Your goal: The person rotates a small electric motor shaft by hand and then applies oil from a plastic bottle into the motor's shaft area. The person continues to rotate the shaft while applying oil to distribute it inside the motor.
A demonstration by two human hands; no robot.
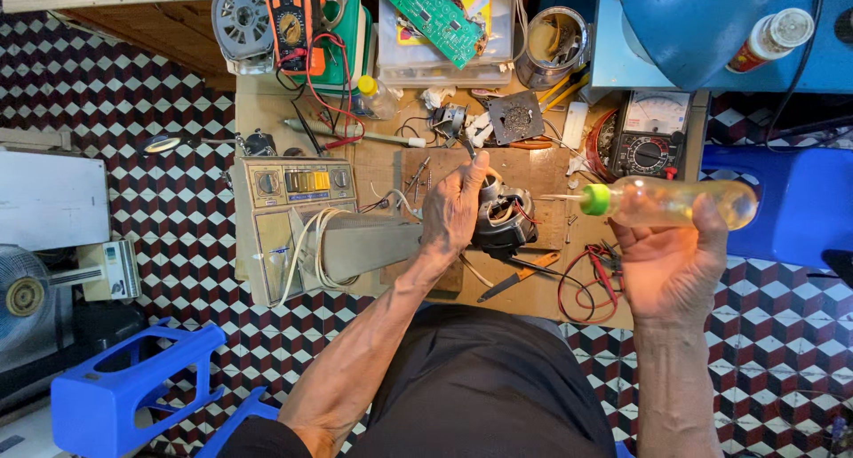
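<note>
Head view: left hand (455, 211) clamped over the top of a small motor (505, 220) at bench (373, 169) centre, fingers wrapped down its near side, thumb up toward 12 o'clock. Right hand (673, 267) grips a clear bottle (668, 202) with a green cap (596, 199); fingers curled round the bottle's body from below, pressed tight on it. Bottle's long axis runs horizontal, 3 to 9 o'clock, thin nozzle leading toward 9. Motor lies at 9 o'clock from the nozzle tip, near but apart; tip not touching the housing, gap between them open. Left hand is the one on the motor, right is the nearer to the bottle only. Around: beige timer box (298, 200) with white cord at 9 o'clock of the left hand, its long grey body running under the wrist. Red leads (593, 285) at 5 o'clock of the motor, just beside the right wrist. Analog meter (650, 134) at 12 o'clock of the bottle, orange multimeter (295, 18) and green circuit board (435, 15) at the far edge. Screwdriver (520, 276) lies at 6 o'clock of the motor. Loose wires off the motor's right side sit closest to the nozzle's line.
</note>
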